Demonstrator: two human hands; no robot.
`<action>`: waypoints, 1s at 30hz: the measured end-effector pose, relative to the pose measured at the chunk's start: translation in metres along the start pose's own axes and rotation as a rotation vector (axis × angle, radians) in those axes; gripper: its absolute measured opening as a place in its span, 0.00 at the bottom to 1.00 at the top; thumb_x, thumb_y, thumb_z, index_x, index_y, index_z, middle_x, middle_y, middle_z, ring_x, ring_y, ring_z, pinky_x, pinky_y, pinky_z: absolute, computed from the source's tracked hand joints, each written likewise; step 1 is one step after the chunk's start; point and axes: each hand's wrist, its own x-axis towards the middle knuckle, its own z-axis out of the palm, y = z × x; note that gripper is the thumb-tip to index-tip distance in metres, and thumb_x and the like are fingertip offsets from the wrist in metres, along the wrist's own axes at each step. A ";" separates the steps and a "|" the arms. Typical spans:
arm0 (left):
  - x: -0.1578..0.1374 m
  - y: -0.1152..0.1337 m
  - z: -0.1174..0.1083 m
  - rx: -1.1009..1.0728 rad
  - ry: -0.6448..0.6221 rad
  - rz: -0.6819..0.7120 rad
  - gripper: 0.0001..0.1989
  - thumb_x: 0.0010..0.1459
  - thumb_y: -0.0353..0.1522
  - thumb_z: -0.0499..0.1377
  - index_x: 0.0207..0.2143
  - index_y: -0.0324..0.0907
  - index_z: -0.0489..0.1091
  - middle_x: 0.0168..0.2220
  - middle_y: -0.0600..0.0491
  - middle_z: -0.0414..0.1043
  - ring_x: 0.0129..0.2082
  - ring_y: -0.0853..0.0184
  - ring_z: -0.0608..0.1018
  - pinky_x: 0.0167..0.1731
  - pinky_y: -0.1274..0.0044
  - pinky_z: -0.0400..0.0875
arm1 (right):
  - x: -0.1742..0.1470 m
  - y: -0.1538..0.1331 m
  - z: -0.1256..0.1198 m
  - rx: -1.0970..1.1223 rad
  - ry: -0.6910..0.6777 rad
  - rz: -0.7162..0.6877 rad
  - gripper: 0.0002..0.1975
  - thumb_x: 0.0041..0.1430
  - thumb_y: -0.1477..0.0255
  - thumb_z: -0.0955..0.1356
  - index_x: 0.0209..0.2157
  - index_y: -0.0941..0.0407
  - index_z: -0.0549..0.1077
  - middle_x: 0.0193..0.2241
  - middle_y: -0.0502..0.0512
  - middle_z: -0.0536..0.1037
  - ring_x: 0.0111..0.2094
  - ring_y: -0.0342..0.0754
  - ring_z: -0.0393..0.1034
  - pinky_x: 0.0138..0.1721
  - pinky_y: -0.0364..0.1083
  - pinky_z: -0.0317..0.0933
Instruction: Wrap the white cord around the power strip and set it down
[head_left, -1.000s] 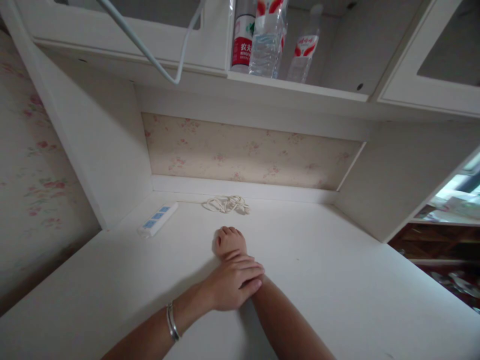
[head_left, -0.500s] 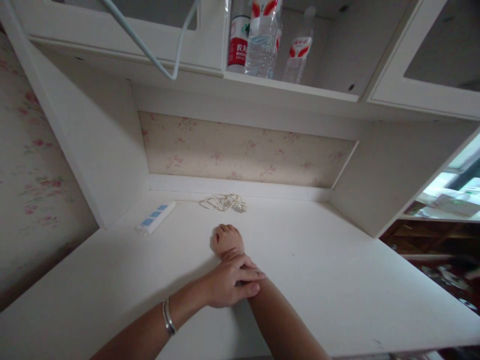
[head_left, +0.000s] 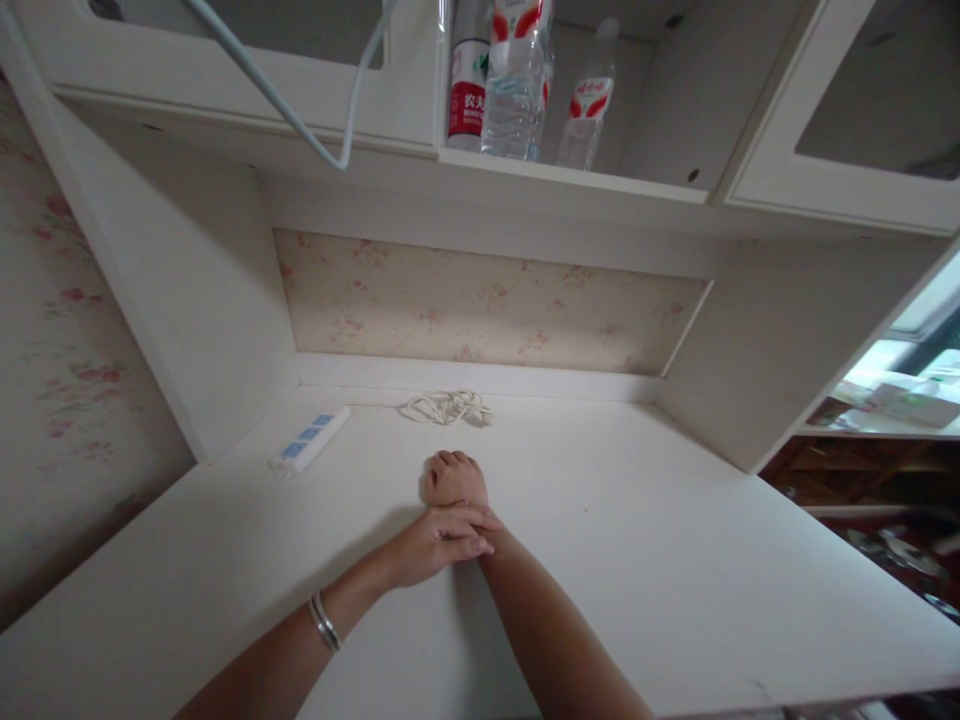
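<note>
My left hand (head_left: 435, 543), with a silver bangle (head_left: 325, 622) on its forearm, lies across my right wrist. Its fingers are stretched out and rest on the skin there. My right hand (head_left: 456, 478) is closed in a fist on the white desk (head_left: 645, 570), back side up; its palm is hidden, and nothing shows between the curled fingers. Beyond the fist lies a loose bundle of white cord (head_left: 448, 407). To its left is a white power strip (head_left: 311, 440) with blue socket faces.
Above the desk hangs a white cabinet with plastic bottles (head_left: 514, 100) in an open compartment. A pale bent cable or rod (head_left: 300, 125) hangs in front at upper left. White side panels (head_left: 187, 270) close in the desk, and floral wallpaper (head_left: 487, 305) covers the back.
My left hand has slid a little up and to the left along my right arm, closer to the fist. My right fist stays almost in place.
</note>
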 end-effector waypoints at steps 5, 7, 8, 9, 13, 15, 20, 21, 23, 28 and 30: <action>0.005 -0.009 0.005 -0.023 0.218 -0.122 0.18 0.60 0.41 0.51 0.36 0.39 0.75 0.39 0.51 0.77 0.42 0.65 0.76 0.50 0.71 0.66 | 0.002 0.002 0.001 0.007 -0.007 -0.017 0.12 0.60 0.69 0.59 0.38 0.55 0.72 0.40 0.56 0.75 0.44 0.49 0.64 0.44 0.48 0.55; 0.005 -0.009 0.007 0.038 0.214 -0.096 0.16 0.59 0.40 0.53 0.36 0.39 0.75 0.40 0.51 0.77 0.42 0.65 0.76 0.49 0.73 0.66 | 0.002 0.002 0.001 0.011 -0.011 -0.018 0.12 0.60 0.69 0.59 0.39 0.56 0.72 0.41 0.57 0.74 0.44 0.49 0.63 0.44 0.48 0.54; 0.005 -0.009 0.008 0.064 0.211 -0.076 0.14 0.59 0.39 0.54 0.36 0.40 0.76 0.40 0.51 0.77 0.43 0.66 0.75 0.49 0.74 0.66 | 0.002 0.002 0.002 0.013 -0.013 -0.016 0.13 0.60 0.69 0.59 0.40 0.56 0.72 0.41 0.57 0.74 0.44 0.50 0.63 0.44 0.48 0.54; 0.005 -0.009 0.008 0.083 0.211 -0.057 0.13 0.58 0.38 0.55 0.36 0.40 0.75 0.41 0.51 0.77 0.44 0.66 0.75 0.50 0.75 0.66 | 0.002 0.003 0.002 0.015 -0.014 -0.014 0.13 0.60 0.69 0.59 0.40 0.56 0.72 0.41 0.58 0.74 0.45 0.50 0.63 0.44 0.48 0.54; 0.004 -0.009 0.008 0.113 0.205 -0.035 0.10 0.57 0.34 0.56 0.37 0.41 0.75 0.42 0.51 0.76 0.44 0.66 0.75 0.49 0.76 0.66 | 0.003 0.004 0.003 0.023 -0.013 -0.012 0.13 0.60 0.69 0.59 0.40 0.57 0.72 0.41 0.58 0.75 0.45 0.50 0.63 0.44 0.48 0.54; 0.004 -0.008 0.009 0.145 0.203 -0.030 0.10 0.57 0.34 0.56 0.37 0.41 0.75 0.42 0.51 0.76 0.44 0.67 0.75 0.49 0.76 0.66 | 0.003 0.005 0.004 0.027 -0.005 -0.018 0.13 0.60 0.69 0.59 0.40 0.57 0.72 0.41 0.58 0.75 0.45 0.50 0.63 0.44 0.48 0.54; 0.004 0.009 0.021 0.347 0.139 0.042 0.15 0.61 0.36 0.51 0.47 0.44 0.72 0.48 0.51 0.72 0.49 0.66 0.71 0.53 0.73 0.61 | 0.002 0.004 0.005 0.029 0.028 -0.028 0.14 0.60 0.68 0.59 0.40 0.57 0.72 0.41 0.58 0.75 0.45 0.51 0.63 0.45 0.50 0.53; 0.005 0.014 0.024 0.386 0.108 0.054 0.16 0.62 0.36 0.50 0.49 0.46 0.70 0.50 0.51 0.71 0.51 0.66 0.70 0.55 0.71 0.58 | 0.002 0.004 0.006 0.025 0.037 -0.026 0.14 0.60 0.68 0.59 0.40 0.57 0.72 0.40 0.59 0.75 0.44 0.51 0.63 0.44 0.50 0.54; 0.008 0.022 0.028 0.411 0.039 0.059 0.17 0.63 0.37 0.48 0.51 0.48 0.68 0.52 0.53 0.70 0.55 0.64 0.67 0.58 0.67 0.52 | 0.002 0.003 0.006 0.020 0.057 -0.029 0.14 0.59 0.68 0.59 0.39 0.57 0.73 0.39 0.59 0.75 0.43 0.52 0.64 0.43 0.50 0.54; 0.008 0.030 0.018 0.167 -0.206 0.090 0.16 0.62 0.38 0.51 0.51 0.51 0.69 0.52 0.54 0.69 0.56 0.64 0.66 0.60 0.63 0.41 | 0.000 0.003 0.005 0.030 0.088 -0.037 0.14 0.59 0.68 0.59 0.38 0.58 0.72 0.39 0.59 0.75 0.43 0.51 0.63 0.43 0.50 0.53; 0.003 0.029 0.009 0.008 -0.273 0.090 0.14 0.61 0.38 0.53 0.46 0.49 0.73 0.50 0.53 0.71 0.56 0.63 0.67 0.61 0.64 0.42 | -0.001 0.003 0.005 0.026 0.089 -0.036 0.14 0.58 0.68 0.59 0.39 0.58 0.72 0.39 0.59 0.75 0.43 0.52 0.63 0.44 0.50 0.53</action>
